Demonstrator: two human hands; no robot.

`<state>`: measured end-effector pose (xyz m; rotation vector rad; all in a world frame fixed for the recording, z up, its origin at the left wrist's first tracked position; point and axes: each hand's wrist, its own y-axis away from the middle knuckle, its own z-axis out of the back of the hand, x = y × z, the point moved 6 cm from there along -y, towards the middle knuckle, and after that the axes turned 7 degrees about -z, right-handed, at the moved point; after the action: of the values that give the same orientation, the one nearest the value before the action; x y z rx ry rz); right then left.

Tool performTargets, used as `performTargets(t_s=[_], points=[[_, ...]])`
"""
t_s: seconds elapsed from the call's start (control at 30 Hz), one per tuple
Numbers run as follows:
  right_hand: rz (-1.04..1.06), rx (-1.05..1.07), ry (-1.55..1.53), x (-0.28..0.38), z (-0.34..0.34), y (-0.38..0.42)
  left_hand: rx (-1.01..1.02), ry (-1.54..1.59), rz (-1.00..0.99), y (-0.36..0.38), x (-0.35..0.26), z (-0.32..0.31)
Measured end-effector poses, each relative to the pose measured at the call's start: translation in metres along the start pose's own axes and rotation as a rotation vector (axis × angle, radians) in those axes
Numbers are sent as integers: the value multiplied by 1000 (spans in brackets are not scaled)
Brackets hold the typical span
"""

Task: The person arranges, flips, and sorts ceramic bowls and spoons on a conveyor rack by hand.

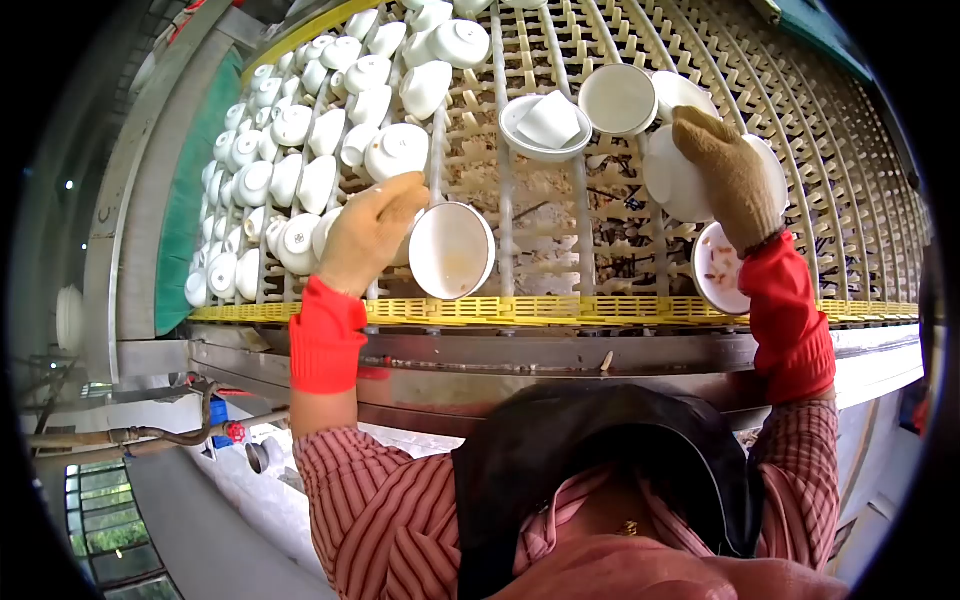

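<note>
My left hand [372, 235], in a tan work glove with a red cuff, is curled at the left side of a white bowl [450, 252]. That bowl is tipped so its inside shows, with a little cloudy liquid in it. Its thumb side is partly hidden. My right hand [732, 178], gloved the same way, is closed over white bowls [672, 178] that overlap beneath it. Below that wrist, a white bowl [718, 268] holds reddish-brown scraps, its right side covered by the cuff.
Many upturned white bowls [298, 243] crowd the pegged conveyor [540, 225] on the left. Farther back are a round bowl [618, 100] and an oval bowl [520, 135] with a small white dish [548, 120] inside. A yellow strip [560, 309] and metal ledge [480, 350] run along the near edge.
</note>
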<state>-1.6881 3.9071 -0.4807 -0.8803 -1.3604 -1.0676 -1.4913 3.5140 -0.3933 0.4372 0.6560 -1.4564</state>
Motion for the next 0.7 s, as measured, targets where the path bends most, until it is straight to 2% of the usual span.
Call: performTargets(t_s=[0.1, 0.13, 0.17, 0.23, 0.27, 0.3, 0.37, 0.4, 0.43, 0.47, 0.5, 0.53, 0.57, 0.63, 0.67, 0.7], points=[[973, -39, 808, 41, -17, 1, 172, -231, -279, 18, -50, -20], [920, 44, 659, 61, -38, -4, 177, -482, -434, 20, -73, -32], [867, 119, 506, 81, -59, -9, 257, -589, -376, 20, -71, -46], [989, 98, 455, 108, -86, -27, 406, -802, -257, 22, -61, -65], [1069, 60, 501, 118, -100, -36, 475, -732, -164, 24, -44, -72], [1103, 47, 520, 123, -115, -47, 391, -632, -152, 23, -40, -69], [1049, 83, 562, 122, -139, -69, 226, -436, -122, 20, -48, -57], [1026, 104, 584, 121, -149, -77, 259, -278, 172, 23, -48, -49], [1005, 128, 607, 116, -159, -82, 188, -88, 190, 25, -42, -45], [825, 73, 697, 73, -149, -101, 107, 106, 204, 29, -29, -39], [1281, -259, 1007, 63, -139, -91, 25, 308, 218, 33, -20, -35], [1284, -207, 1037, 57, -132, -86, 30, 447, 214, 34, -23, -33], [1089, -90, 1007, 50, -125, -82, -9, 428, 135, 30, -32, -30], [768, 58, 1030, 35, -110, -77, -109, 423, 165, 18, -2, -38], [643, 119, 1092, 26, -103, -76, -146, 196, 99, 11, 13, -34], [520, 177, 1156, 17, -94, -74, -217, -13, 231, 4, 28, -35]])
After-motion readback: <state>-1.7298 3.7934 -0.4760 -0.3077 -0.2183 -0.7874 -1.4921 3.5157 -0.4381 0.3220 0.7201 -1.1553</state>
